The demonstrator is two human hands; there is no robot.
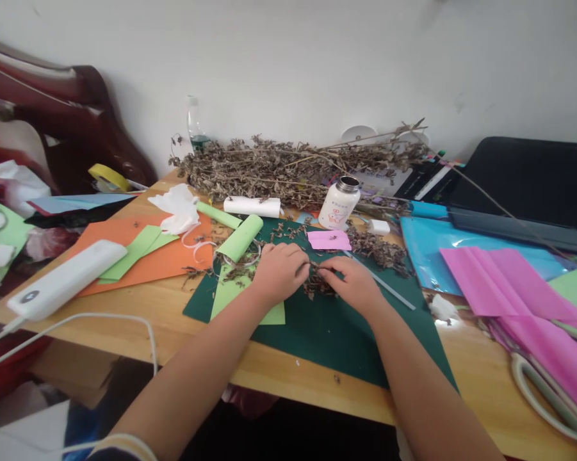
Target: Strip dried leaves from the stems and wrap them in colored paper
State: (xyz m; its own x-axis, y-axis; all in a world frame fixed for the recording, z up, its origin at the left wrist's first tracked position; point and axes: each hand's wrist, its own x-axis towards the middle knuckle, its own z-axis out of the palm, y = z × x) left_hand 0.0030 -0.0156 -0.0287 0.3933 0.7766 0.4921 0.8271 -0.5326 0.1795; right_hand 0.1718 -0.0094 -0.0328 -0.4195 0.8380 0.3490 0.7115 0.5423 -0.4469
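My left hand (279, 272) and my right hand (350, 282) meet over a dark green mat (336, 346), fingers pinched on a bit of dried plant (316, 286) between them. Brown leaf crumbs lie just under my fingertips. Beyond the hands a pink paper slip (329, 240) rests on the mat. Behind it stands an uncapped white bottle (339, 205) with a cartoon print. By my left hand are a light green paper sheet (235, 298) and a rolled green paper tube (240, 237). A small heap of dried leaves (379, 250) sits to the right of the bottle.
Dried stalks (264, 166) pile along the wall. On the left are orange paper (139, 250), a white power bank (67, 278) with a cable, and crumpled tissue (180, 208). Pink paper (513, 278), a blue packet (413, 240) and scissors (550, 397) occupy the right.
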